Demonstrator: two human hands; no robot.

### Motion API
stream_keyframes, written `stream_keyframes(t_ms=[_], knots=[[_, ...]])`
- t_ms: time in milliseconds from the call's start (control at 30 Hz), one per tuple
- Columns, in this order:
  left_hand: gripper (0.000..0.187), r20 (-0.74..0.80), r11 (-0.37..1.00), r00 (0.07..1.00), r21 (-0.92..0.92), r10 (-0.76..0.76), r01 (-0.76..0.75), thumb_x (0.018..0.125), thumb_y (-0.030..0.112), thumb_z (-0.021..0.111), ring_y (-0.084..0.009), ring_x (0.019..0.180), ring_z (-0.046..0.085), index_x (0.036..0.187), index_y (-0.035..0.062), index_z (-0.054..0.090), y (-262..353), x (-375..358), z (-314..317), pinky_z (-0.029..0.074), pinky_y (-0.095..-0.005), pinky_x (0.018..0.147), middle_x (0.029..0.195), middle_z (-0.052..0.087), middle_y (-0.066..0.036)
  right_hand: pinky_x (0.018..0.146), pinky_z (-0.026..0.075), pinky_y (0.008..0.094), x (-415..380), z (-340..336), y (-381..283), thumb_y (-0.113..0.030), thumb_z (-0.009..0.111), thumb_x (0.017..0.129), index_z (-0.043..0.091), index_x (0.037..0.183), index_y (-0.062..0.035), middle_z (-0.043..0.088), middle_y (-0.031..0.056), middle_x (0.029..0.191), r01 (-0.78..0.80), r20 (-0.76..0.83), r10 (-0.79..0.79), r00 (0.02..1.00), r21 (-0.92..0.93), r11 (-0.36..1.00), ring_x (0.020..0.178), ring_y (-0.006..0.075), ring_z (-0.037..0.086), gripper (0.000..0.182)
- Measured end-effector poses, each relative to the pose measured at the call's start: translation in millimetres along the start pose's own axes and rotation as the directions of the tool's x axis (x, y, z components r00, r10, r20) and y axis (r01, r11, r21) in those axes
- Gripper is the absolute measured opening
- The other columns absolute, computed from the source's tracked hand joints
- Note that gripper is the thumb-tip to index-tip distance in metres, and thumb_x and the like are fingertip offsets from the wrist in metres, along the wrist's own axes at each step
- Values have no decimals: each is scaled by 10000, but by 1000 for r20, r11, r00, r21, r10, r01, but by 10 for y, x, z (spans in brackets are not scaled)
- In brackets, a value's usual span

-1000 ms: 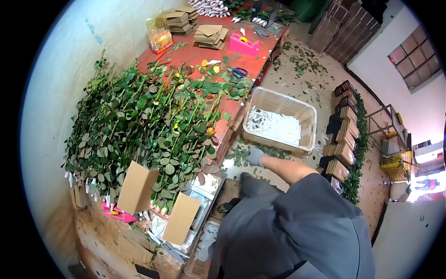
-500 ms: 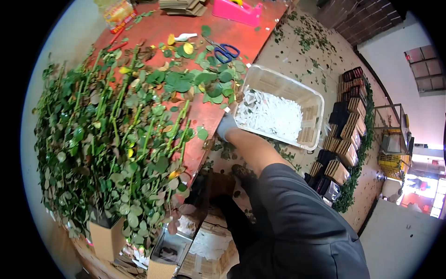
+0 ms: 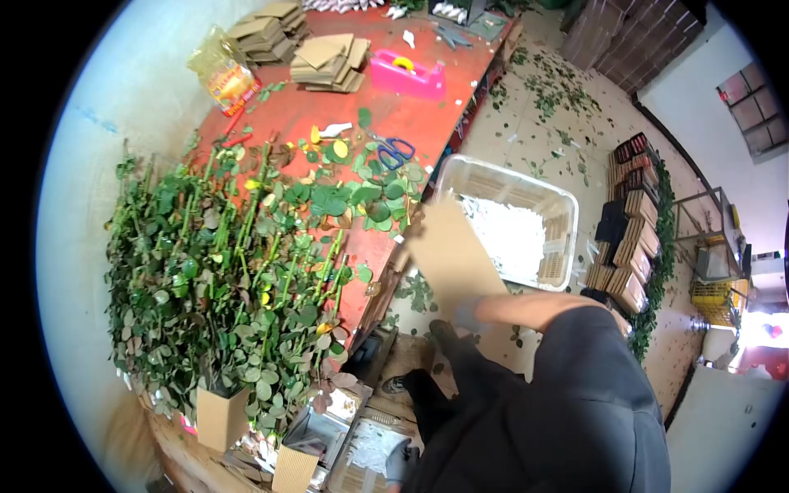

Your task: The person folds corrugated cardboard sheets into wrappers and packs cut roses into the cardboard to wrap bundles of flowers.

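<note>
My right hand (image 3: 470,314), in a grey glove and blurred by motion, grips the lower end of a flat brown cardboard sheet (image 3: 452,251). The sheet stands beside the table edge and covers part of a pale plastic crate (image 3: 573,215) that holds white paper strips (image 3: 509,234). Low in the view, my gloved left hand (image 3: 400,462) is near a second crate (image 3: 349,479) with a white sheet in it; its fingers cannot be made out. A large mass of leafy rose stems (image 3: 222,287) lies along the red table (image 3: 370,251).
Blue-handled scissors (image 3: 395,154), loose leaves (image 3: 329,200), a pink tape dispenser (image 3: 407,76) and stacked cardboard pieces (image 3: 330,62) are on the table. Packed cardboard bundles (image 3: 631,222) line the floor at right. Leaves litter the tiles.
My right hand has moved from the table edge down and right, and the cardboard sheet is now in it. My left hand has come into view. The view shows more of the table's far end.
</note>
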State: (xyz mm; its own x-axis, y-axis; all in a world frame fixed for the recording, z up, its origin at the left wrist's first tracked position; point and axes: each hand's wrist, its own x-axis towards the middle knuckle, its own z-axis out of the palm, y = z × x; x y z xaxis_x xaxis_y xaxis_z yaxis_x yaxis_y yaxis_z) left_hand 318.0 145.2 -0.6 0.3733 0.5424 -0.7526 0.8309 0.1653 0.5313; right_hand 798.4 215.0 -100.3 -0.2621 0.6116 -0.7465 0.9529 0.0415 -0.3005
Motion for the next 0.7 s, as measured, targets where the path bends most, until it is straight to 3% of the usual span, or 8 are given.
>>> stream_keyframes(t_ms=[133,233,300,433,467,500,633,700], knots=[[412,-110,940,944,182,312,-290,895,209,705,-392,991,651,1271,62,618,1237,146,-387,534,-438,856,1066,697,-186,926,520,451,-830,-891,-339,-284,551,967,655,1247,-99,718,123,1123,64,-248,37,968,386,920,1053,341,671,351],[655,-207,777,751,237,627,-583,844,209,758,-444,1209,550,1420,30,504,1920,140,-578,464,-478,1010,1326,588,-244,796,546,343,-1388,-1572,-874,-280,575,982,610,1209,-57,694,89,971,310,-361,288,887,927,210,898,203,681,320],[808,-268,771,723,194,637,-607,776,193,833,-415,1291,513,1462,2,450,2226,82,-713,403,-462,1102,1378,525,-255,747,521,277,-1553,-1883,-1297,-306,613,991,578,1228,-12,648,51,917,587,-520,367,771,804,-95,856,110,626,379],[648,-490,628,470,224,734,-746,869,207,743,-397,1269,538,1433,9,493,2226,270,-710,418,-463,1078,1339,562,-240,784,535,299,-1765,-2353,-1997,-298,645,997,537,1314,18,653,65,1052,816,-775,263,575,569,-107,862,147,641,460],[523,-418,732,650,56,634,-679,946,205,655,-380,1262,554,1403,-7,517,2376,50,-987,430,-444,1067,1325,584,-234,824,534,308,-1750,-2427,-2157,-327,677,989,503,1364,17,641,68,1124,828,-800,218,559,525,-198,950,147,640,538],[481,-659,736,563,-23,498,-677,931,222,681,-388,1190,598,1345,3,573,2124,305,-761,473,-458,993,1241,657,-187,886,516,308,-1847,-2462,-2239,-393,722,957,487,1383,20,634,66,1134,759,-754,120,646,617,-208,1005,156,624,638],[399,-729,702,518,-72,448,-708,1034,239,586,-290,1157,626,1319,-40,584,2090,-489,-1397,481,-403,1010,1261,662,-163,1034,447,379,-1708,-2701,-2443,-495,816,829,461,1418,18,513,131,1357,727,-991,52,-119,-51,685,1195,238,539,858],[377,-748,607,519,-198,413,-769,1014,223,625,-263,1111,641,1287,-37,603,2079,-995,-1863,504,-390,974,1233,671,-149,1090,401,421,-1825,-2979,-2622,-415,851,815,427,1458,15,497,191,1388,407,-978,-117,-171,-178,896,1306,303,466,881]])
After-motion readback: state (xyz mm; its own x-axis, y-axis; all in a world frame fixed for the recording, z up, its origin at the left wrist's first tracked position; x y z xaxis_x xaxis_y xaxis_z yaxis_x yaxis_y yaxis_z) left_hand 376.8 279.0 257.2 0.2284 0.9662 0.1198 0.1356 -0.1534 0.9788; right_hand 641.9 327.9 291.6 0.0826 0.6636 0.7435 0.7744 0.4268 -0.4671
